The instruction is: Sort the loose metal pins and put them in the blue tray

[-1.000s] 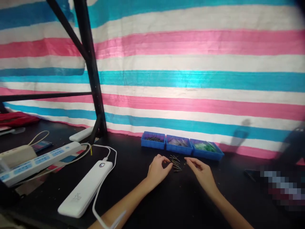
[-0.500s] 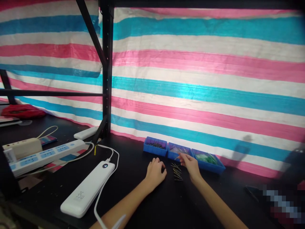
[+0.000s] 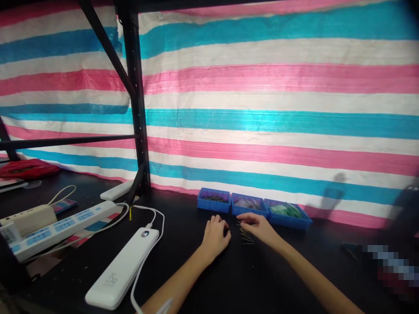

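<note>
My left hand (image 3: 216, 235) rests on the black tabletop, its fingers loosely bent and the thumb apart, with nothing visible in it. To the right, my right hand (image 3: 258, 227) has thumb and fingertips pinched at the far end of a row of thin brass-coloured screws (image 3: 247, 237). A thin screw shows at those fingertips, though the hand hides part of it. Behind the hands stand three blue bins: the left bin (image 3: 213, 206) holds dark screws, the middle bin (image 3: 234, 210) small clear bags, and the right bin (image 3: 288, 221) green-and-white packets.
Left of my forearm lies a white power bank (image 3: 122, 268) with a white cable (image 3: 135, 288). Farther left are a power strip (image 3: 65, 226) and a beige block (image 3: 32, 222). A black metal post (image 3: 137, 104) rises before a striped sheet (image 3: 262, 117). Something dark (image 3: 350, 249) lies at right.
My right hand has moved slightly left and down, from in front of the middle bin to over the far end of the screw row. The view has tilted; my left hand stays in place.
</note>
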`<state>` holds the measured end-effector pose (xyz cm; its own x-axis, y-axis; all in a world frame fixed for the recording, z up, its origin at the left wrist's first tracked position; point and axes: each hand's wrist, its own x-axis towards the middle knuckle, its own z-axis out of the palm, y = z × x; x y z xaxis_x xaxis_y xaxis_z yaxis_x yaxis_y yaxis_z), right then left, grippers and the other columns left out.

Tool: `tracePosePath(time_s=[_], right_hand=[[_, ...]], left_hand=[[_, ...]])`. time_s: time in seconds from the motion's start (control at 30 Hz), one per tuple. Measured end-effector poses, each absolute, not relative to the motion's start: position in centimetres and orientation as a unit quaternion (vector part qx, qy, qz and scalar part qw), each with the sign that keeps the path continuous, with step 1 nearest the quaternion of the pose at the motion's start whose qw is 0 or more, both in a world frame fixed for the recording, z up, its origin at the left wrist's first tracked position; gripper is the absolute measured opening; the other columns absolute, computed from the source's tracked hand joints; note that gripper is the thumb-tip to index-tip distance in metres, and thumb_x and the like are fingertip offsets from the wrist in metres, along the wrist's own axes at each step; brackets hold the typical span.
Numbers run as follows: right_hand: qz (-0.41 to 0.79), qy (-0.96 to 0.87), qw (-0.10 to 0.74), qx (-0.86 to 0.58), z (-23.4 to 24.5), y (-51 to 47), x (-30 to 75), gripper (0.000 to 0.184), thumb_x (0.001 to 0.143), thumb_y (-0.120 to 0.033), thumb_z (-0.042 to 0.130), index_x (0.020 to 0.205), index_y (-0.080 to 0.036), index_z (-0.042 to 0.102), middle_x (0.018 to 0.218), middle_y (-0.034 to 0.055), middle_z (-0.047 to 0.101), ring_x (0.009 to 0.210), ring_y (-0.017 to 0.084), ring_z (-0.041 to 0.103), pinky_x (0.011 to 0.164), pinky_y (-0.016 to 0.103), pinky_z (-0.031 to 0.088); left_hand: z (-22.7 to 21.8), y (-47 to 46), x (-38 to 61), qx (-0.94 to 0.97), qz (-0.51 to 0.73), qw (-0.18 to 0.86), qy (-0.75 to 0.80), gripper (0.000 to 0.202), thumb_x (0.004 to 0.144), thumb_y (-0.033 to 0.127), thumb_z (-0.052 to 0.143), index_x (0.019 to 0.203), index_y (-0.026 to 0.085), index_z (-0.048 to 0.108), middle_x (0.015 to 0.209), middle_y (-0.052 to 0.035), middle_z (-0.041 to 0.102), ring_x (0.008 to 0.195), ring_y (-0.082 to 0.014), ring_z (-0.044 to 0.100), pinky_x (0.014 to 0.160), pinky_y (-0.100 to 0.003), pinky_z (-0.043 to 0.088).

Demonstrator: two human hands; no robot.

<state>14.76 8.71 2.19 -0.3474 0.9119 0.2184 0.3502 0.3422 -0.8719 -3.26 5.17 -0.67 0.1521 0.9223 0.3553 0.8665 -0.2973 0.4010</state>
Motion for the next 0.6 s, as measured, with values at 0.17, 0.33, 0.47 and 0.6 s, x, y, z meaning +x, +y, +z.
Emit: tracePosePath(time_s=[0.17, 0.33, 0.47, 0.6], right_hand=[[0.29, -0.769, 0.345, -0.452, 0.2, 6.5, 18.0, 0.025, 0.069, -0.027, 0.06, 0.091, -0.017, 0.068, 0.09, 0.0064, 0.068, 0.082, 0.021, 0.061, 0.071, 0.032, 0.047], [0.23, -0.811, 0.317, -0.434, 0.2, 4.5, 19.0, 0.021, 0.071, -0.021, 0.056, 0.089, -0.02, 0.067, 0.09, 0.005, 0.067, 0.086, 0.02, 0.058, 0.079, 0.034, 0.044], [0.178, -0.829, 0.287, -0.446, 0.3, 3.2, 18.9, 0.023, 0.074, -0.02, 0.054, 0.093, -0.024, 0.066, 0.1, 0.0041, 0.066, 0.094, 0.021, 0.056, 0.085, 0.036, 0.04], [0.141, -0.839, 0.257, -0.458, 0.5, 2.2, 18.5, 0.027, 0.075, -0.018, 0.052, 0.097, -0.025, 0.066, 0.108, 0.0041, 0.063, 0.099, 0.021, 0.054, 0.088, 0.036, 0.036]], left_hand=[[-0.4, 3.8, -1.9, 0.795, 0.28, 0.067, 0.534, 0.015, 0.08, 0.028, 0.046, 0.086, 0.021, 0.058, 0.091, -0.0038, 0.054, 0.09, -0.0194, 0.048, 0.079, -0.033, 0.037], [0.3, 2.2, -0.8, 0.832, 0.258, 0.081, 0.485, 0.017, 0.08, 0.029, 0.048, 0.093, 0.024, 0.057, 0.094, -0.0023, 0.054, 0.091, -0.0195, 0.048, 0.08, -0.033, 0.037], [0.4, 1.7, -0.4, 0.844, 0.238, 0.089, 0.473, 0.022, 0.081, 0.029, 0.047, 0.101, 0.027, 0.057, 0.098, -0.0013, 0.054, 0.093, -0.0194, 0.048, 0.084, -0.035, 0.036], [0.4, 1.7, -0.3, 0.848, 0.219, 0.092, 0.474, 0.023, 0.082, 0.026, 0.046, 0.102, 0.028, 0.057, 0.098, -0.0012, 0.055, 0.092, -0.019, 0.048, 0.084, -0.035, 0.036]])
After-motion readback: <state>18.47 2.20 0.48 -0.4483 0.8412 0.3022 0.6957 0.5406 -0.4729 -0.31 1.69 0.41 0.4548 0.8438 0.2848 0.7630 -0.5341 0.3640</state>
